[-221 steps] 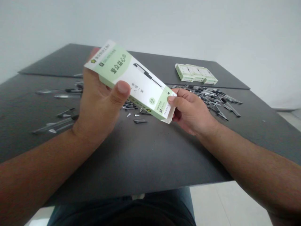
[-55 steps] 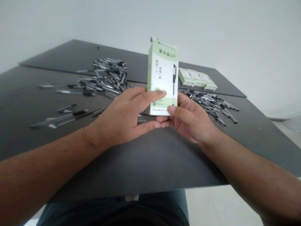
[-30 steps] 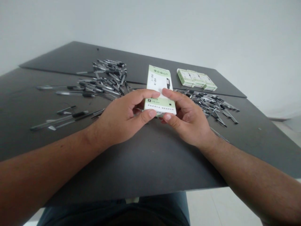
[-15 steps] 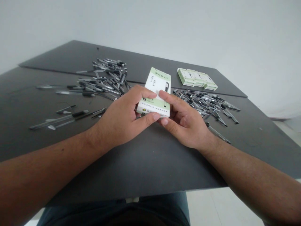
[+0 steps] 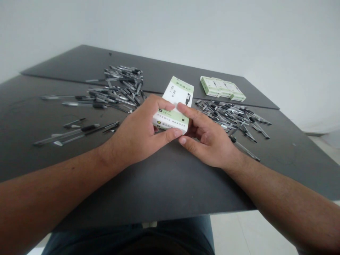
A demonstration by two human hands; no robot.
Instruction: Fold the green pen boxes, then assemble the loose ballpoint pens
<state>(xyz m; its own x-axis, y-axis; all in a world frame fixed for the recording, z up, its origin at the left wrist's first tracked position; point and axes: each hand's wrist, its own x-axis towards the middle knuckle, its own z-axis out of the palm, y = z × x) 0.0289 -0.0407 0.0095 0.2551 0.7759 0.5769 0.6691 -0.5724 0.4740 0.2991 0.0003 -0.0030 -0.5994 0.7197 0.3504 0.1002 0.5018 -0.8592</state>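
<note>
Partly, left-hand fingers (image 5: 162, 105) hide the pen box (image 5: 177, 92).

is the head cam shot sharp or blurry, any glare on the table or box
In the head view, the white-and-green pen box looks fairly sharp, but its small print is too soft to read; the dark table has only a faint sheen, no hard glare; the wide lens swells the near left forearm.

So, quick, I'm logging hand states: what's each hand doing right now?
Left hand: closed, holding the box.
Right hand: touching the box, grip unclear.
</note>
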